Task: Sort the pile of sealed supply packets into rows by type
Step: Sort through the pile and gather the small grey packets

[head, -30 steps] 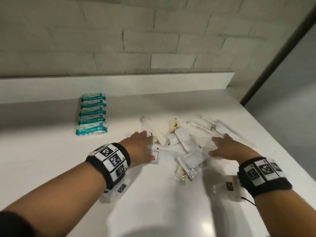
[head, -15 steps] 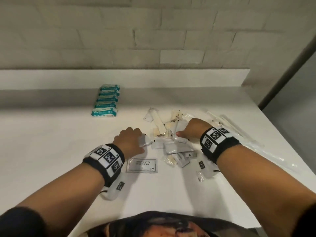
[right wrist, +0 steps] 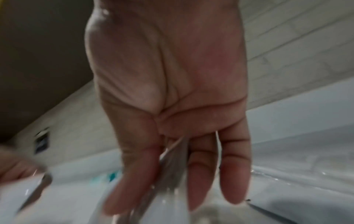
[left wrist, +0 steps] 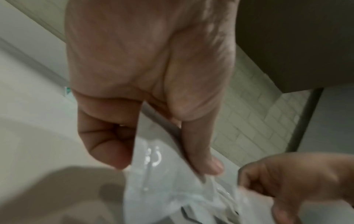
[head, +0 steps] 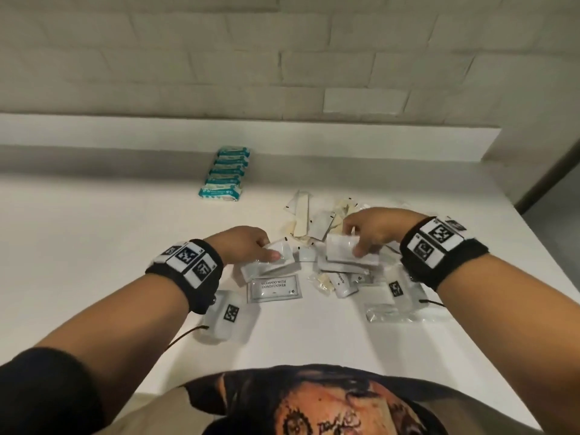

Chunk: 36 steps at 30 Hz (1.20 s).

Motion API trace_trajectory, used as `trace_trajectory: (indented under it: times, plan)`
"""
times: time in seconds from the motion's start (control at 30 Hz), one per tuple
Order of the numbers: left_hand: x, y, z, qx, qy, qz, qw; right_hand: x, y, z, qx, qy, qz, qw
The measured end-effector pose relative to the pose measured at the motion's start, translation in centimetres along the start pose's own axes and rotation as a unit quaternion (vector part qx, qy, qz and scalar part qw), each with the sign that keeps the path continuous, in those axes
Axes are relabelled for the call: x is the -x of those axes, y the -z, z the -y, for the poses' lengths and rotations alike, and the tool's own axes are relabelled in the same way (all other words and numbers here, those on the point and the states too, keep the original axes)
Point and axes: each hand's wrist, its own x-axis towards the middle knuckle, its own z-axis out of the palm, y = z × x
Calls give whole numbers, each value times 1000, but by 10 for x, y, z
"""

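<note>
A pile of white and clear sealed packets point(head: 332, 265) lies mid-counter. My left hand point(head: 251, 246) pinches a white packet point(head: 276, 255) between thumb and fingers at the pile's left edge; the left wrist view shows that packet point(left wrist: 162, 189) under my thumb point(left wrist: 206, 163). My right hand point(head: 373, 229) pinches another white packet point(head: 343, 248), lifted slightly above the pile; the right wrist view shows this packet point(right wrist: 170, 169) blurred between my fingers. A flat sachet printed "shampoo with conditioner" point(head: 274, 288) lies just in front of my left hand.
A row of teal-and-white packets point(head: 226, 172) lies at the back left of the white counter point(head: 94, 246), near the raised ledge. Cream-coloured packets point(head: 303, 218) sit at the pile's far side. A clear packet point(head: 392, 313) lies below my right wrist. The counter's right edge drops off.
Both hands have closed on packets from the pile; the right hand has lifted its packet and moved slightly right. The camera view has tilted down and closer.
</note>
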Motion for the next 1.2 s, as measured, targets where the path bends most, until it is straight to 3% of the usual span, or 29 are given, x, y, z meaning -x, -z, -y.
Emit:
trace_trajectory:
  times: [0.07,0.17,0.3,0.43,0.6,0.67,0.73,0.8,0.9,1.0,1.1,1.2]
  plan:
    - [6,-9,-3,-21,2,35,999,7,-16,7,83,-4,13,996]
    - [12,-33,-7,-65,10,75,995,1,-40,16,173,-3,-24,985]
    - [15,-43,-12,-122,-24,32,992,4,-53,17,209,52,-93,972]
    - [15,-42,-19,-140,-12,25,990,12,-57,9,134,110,-141,975]
    - [12,-40,-31,-141,-6,39,989,21,-21,-55,55,-104,-148,982]
    - [4,-34,-39,-146,-11,39,988,31,-15,-79,57,-143,-109,982]
    - [-8,-26,-50,-138,-29,15,990,41,-20,-89,17,-137,-74,988]
    - [-19,-19,-66,-122,-54,-47,990,46,-26,-91,-131,-82,-92,984]
    - [-36,-21,-94,-92,-121,-78,985,54,-25,-105,-315,-35,-165,934]
    - [-43,-33,-125,-94,-205,-8,974,74,-9,-131,-217,-106,-204,949]
    - [-51,-45,-144,-136,-228,43,963,94,-9,-161,-53,-220,-109,968]
    - [-57,-52,-146,-169,-195,71,964,99,-22,-167,-22,-202,-32,979]
